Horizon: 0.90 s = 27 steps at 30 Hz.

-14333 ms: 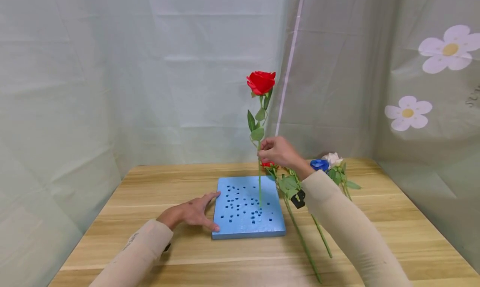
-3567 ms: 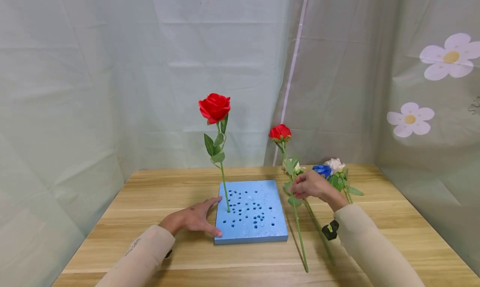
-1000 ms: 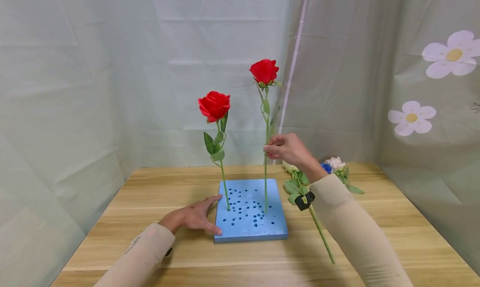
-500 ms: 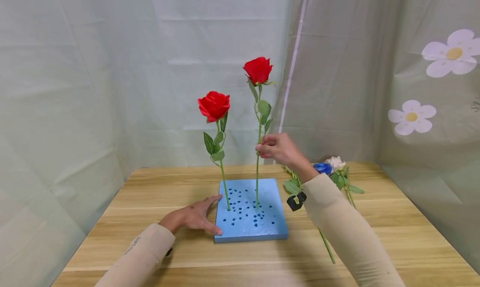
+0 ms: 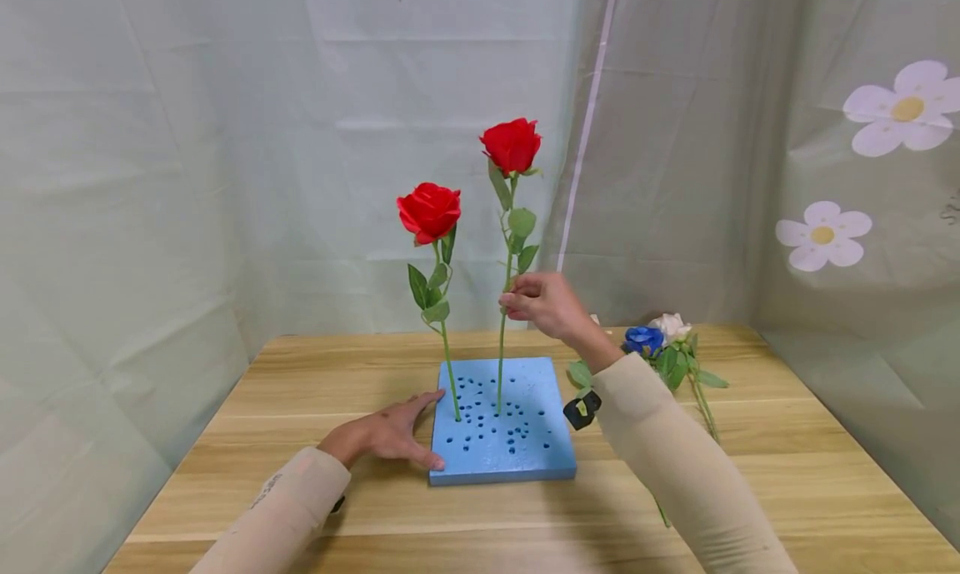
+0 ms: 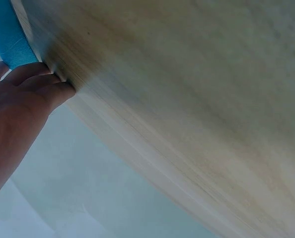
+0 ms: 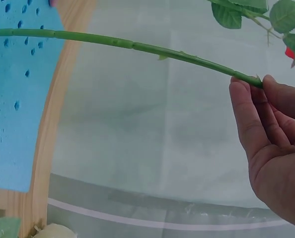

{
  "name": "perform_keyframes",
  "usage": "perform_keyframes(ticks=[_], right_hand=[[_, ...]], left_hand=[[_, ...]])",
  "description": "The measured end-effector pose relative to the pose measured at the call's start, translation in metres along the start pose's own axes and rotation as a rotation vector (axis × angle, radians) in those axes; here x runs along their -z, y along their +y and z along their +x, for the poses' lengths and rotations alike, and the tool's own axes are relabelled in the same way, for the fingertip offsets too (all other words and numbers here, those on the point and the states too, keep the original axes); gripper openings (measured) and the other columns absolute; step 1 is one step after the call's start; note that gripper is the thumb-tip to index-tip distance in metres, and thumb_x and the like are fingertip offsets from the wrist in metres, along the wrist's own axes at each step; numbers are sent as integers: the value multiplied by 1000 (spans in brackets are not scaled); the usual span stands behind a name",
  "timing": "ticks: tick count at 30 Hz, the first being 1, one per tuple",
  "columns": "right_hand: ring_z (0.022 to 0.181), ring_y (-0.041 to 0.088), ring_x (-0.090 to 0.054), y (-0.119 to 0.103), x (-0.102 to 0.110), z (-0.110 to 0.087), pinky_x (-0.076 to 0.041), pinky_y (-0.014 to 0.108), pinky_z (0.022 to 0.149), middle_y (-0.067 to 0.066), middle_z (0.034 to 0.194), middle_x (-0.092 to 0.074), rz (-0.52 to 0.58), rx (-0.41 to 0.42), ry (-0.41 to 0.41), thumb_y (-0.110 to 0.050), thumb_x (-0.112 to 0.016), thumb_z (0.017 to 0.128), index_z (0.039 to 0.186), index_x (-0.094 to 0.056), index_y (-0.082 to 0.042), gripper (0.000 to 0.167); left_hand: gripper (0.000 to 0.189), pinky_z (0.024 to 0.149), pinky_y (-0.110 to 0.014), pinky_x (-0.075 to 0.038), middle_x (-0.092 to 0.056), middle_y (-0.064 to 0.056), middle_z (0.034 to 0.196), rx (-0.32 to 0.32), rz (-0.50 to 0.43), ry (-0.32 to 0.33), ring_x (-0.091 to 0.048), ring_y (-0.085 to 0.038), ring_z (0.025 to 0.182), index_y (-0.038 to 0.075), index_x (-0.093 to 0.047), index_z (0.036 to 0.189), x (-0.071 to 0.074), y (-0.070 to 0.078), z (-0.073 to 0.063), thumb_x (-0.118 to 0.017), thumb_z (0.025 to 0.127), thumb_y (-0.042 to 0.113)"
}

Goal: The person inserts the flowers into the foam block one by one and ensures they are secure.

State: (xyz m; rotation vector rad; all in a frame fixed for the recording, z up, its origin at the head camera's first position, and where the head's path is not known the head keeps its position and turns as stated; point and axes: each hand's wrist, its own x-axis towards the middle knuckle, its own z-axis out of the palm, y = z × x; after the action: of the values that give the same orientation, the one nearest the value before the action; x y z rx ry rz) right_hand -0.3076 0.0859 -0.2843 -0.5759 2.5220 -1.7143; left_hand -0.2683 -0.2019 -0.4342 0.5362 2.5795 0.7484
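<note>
A blue board [image 5: 487, 466] dotted with holes lies on the table. My left hand [image 5: 390, 434] rests against its left side, thumb and fingers spread; the left wrist view shows those fingers [image 6: 33, 74] at the board's edge. One red rose [image 5: 429, 214] stands in a hole near that side, leaning slightly. Between thumb and fingertips, my right hand [image 5: 543, 306] pinches the stem of a second red rose [image 5: 512, 147], held nearly upright over the board's middle. In the right wrist view the stem's lower end [image 7: 8, 32] is beside a hole; whether it has entered, I cannot tell.
To the right lie a blue rose [image 5: 643, 339] and a pale pink rose [image 5: 670, 326] with leafy stems. Another flower, with a green leaf [image 5: 580, 374] showing, is mostly hidden behind the right forearm. Curtains stand behind the wooden table [image 5: 360, 524].
The first red rose, earlier in my right hand, now stands in the board. The second was lifted off the table, carried left over the board and shifted further left. My left hand stays put.
</note>
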Motion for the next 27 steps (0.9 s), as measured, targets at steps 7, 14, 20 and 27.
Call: perform_keyframes(ticks=[7, 14, 20, 27], right_hand=[[88, 23, -72, -2, -10, 1, -59, 33, 82, 17, 101, -72, 13, -1, -1, -10, -66, 97, 102, -67, 6, 17], [90, 25, -72, -5, -20, 4, -59, 33, 82, 17, 103, -72, 29, 6, -22, -10, -66, 98, 107, -67, 6, 19], [91, 24, -71, -6, -26, 4, -58, 33, 83, 16, 104, -72, 35, 1, -31, -10, -65, 98, 108, -67, 5, 19], [91, 25, -71, -6, -32, 5, -58, 36, 85, 17, 102, -72, 64, 8, -33, -9, -64, 98, 105, -66, 6, 17]], left_hand=[[118, 113, -61, -28, -27, -19, 161, -7, 5, 2, -28, -39, 145, 17, -22, 160, 0, 0, 0, -83, 70, 62], [118, 114, -61, -28, -26, -17, 161, -3, -7, -1, -28, -38, 146, 17, -21, 160, 0, 0, 0, -83, 70, 62], [118, 114, -60, -28, -27, -18, 161, -17, -6, 2, -28, -38, 145, 16, -21, 160, 0, 0, 0, -83, 70, 61], [118, 113, -61, -28, -26, -18, 161, -16, -6, 4, -28, -38, 145, 16, -21, 160, 0, -1, 0, -83, 70, 61]])
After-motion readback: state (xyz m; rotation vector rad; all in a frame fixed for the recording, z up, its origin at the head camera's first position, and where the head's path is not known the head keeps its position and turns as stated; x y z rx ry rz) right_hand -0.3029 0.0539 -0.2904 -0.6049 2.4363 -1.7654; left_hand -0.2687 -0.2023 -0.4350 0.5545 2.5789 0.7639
